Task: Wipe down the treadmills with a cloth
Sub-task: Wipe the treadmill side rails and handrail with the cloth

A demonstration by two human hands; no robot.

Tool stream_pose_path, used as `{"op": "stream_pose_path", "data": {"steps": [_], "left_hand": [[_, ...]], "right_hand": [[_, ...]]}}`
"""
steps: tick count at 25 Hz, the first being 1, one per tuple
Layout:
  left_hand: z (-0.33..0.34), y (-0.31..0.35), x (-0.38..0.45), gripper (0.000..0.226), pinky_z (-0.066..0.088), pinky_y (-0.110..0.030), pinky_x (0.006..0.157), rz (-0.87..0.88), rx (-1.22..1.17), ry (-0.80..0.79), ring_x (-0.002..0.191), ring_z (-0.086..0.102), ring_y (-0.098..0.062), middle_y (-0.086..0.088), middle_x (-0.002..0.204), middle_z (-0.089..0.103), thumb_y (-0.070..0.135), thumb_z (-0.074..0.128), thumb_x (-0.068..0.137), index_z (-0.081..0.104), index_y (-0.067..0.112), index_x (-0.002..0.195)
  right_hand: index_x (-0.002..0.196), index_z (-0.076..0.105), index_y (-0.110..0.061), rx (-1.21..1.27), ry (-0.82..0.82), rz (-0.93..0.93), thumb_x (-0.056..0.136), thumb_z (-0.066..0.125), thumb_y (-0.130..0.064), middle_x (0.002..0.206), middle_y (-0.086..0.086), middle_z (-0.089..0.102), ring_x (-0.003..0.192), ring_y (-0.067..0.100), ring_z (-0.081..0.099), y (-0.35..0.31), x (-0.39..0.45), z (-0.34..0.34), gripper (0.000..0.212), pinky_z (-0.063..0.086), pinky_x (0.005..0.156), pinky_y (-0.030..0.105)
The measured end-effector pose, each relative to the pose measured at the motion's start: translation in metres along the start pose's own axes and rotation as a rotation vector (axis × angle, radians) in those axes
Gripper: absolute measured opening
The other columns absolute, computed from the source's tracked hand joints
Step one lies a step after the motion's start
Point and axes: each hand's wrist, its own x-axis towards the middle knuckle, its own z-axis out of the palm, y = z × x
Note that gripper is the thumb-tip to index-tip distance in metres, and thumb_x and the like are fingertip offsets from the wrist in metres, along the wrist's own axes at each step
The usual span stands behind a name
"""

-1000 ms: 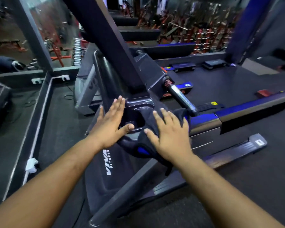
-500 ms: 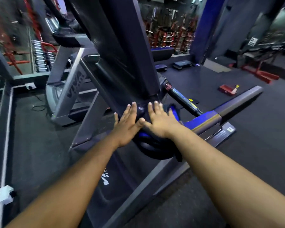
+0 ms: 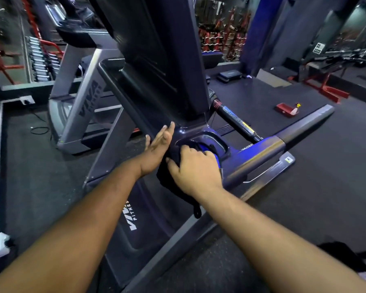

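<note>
A folded dark treadmill [image 3: 152,66] stands in front of me, its deck raised upright and a "VIVA FITNESS" cover low on its base. A dark cloth [image 3: 173,185] with blue trim lies bunched over the recessed joint at the foot of the upright. My right hand [image 3: 193,166] grips the cloth there with curled fingers, and a corner of the cloth hangs below my wrist. My left hand [image 3: 159,144] rests beside it against the frame, fingers straight, held edge-on.
A second grey treadmill [image 3: 80,98] stands behind on the left. The blue and grey side rail [image 3: 283,142] runs out to the right over black rubber flooring. A red object [image 3: 286,109] lies on the floor, step platforms [image 3: 229,75] and red weight racks farther back.
My right hand has gone from lying flat on the cloth to curling round it. My left hand has turned edge-on and shifted up the frame. The view has tilted upward.
</note>
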Motion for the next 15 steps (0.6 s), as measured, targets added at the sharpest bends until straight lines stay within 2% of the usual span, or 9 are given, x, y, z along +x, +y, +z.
{"op": "stream_pose_path", "data": {"steps": [3,5,8,10,11,12,13,14,15], "left_hand": [[0.001,0.000,-0.001,0.109,-0.023,-0.042,0.119,0.020,0.087,-0.019,0.140,-0.024,0.014,0.021,0.163,-0.010,0.100,-0.005,0.060,-0.004,0.046,0.155],[0.002,0.001,-0.001,0.112,-0.024,-0.043,0.118,0.045,0.192,-0.018,0.140,-0.026,0.013,0.023,0.162,-0.013,0.099,-0.008,0.059,-0.009,0.042,0.155],[0.002,0.003,0.001,0.115,-0.025,-0.044,0.117,0.050,0.277,0.002,0.143,-0.026,0.008,0.022,0.163,-0.014,0.099,-0.011,0.057,-0.011,0.038,0.155],[0.003,0.004,0.001,0.115,-0.024,-0.044,0.117,0.043,0.252,-0.004,0.143,-0.025,0.009,0.022,0.163,-0.013,0.100,-0.010,0.057,-0.010,0.039,0.155],[0.003,0.003,0.001,0.114,-0.024,-0.044,0.118,0.046,0.232,-0.001,0.143,-0.025,0.010,0.022,0.163,-0.012,0.100,-0.009,0.058,-0.009,0.041,0.155],[0.002,0.002,0.000,0.113,-0.023,-0.044,0.118,0.046,0.213,0.003,0.142,-0.025,0.010,0.023,0.163,-0.012,0.100,-0.008,0.058,-0.008,0.042,0.155],[0.001,0.001,0.000,0.111,-0.023,-0.044,0.118,0.043,0.204,-0.001,0.142,-0.024,0.011,0.023,0.163,-0.012,0.100,-0.007,0.059,-0.007,0.043,0.155],[0.002,0.001,0.000,0.110,-0.023,-0.044,0.118,0.040,0.209,-0.007,0.142,-0.024,0.011,0.024,0.163,-0.012,0.100,-0.007,0.059,-0.007,0.044,0.154],[0.003,0.002,0.000,0.111,-0.024,-0.044,0.118,0.039,0.223,-0.006,0.142,-0.025,0.011,0.023,0.163,-0.012,0.100,-0.008,0.059,-0.008,0.043,0.154]], "right_hand": [[0.134,0.053,-0.022,0.097,-0.065,-0.420,0.091,0.042,-0.066,0.124,-0.005,0.065,0.118,0.017,0.059,0.076,-0.016,-0.013,0.063,0.039,0.097,0.041],[0.142,0.049,-0.026,0.080,-0.133,-0.528,0.090,0.036,-0.071,0.142,-0.006,0.055,0.136,0.011,0.045,0.125,-0.006,-0.015,0.069,0.034,0.107,0.046],[0.154,0.031,-0.032,0.038,-0.295,-0.272,0.092,0.025,-0.074,0.164,-0.006,0.022,0.153,0.011,0.011,0.123,0.034,-0.012,0.075,0.018,0.118,0.058],[0.158,0.017,-0.026,-0.005,-0.360,-0.088,0.095,0.027,-0.069,0.167,-0.003,0.005,0.154,0.013,0.000,0.090,0.049,-0.008,0.077,0.003,0.121,0.060],[0.158,0.017,-0.021,-0.002,-0.365,-0.061,0.096,0.027,-0.067,0.167,0.001,0.006,0.154,0.015,0.003,0.072,0.047,-0.007,0.078,0.001,0.121,0.057],[0.156,0.025,-0.019,0.009,-0.356,-0.077,0.096,0.027,-0.067,0.166,0.003,0.016,0.153,0.017,0.013,0.057,0.039,-0.005,0.076,0.007,0.122,0.054],[0.147,0.040,-0.020,0.022,-0.306,-0.130,0.095,0.029,-0.068,0.158,0.003,0.036,0.147,0.019,0.031,0.049,0.026,-0.005,0.072,0.018,0.118,0.050],[0.132,0.053,-0.023,0.044,-0.212,-0.205,0.092,0.032,-0.069,0.141,-0.002,0.057,0.133,0.019,0.049,0.049,0.009,-0.006,0.064,0.029,0.111,0.045],[0.120,0.057,-0.026,0.081,-0.121,-0.286,0.089,0.037,-0.070,0.122,-0.008,0.066,0.118,0.016,0.058,0.057,-0.005,-0.007,0.058,0.035,0.102,0.042]]}}
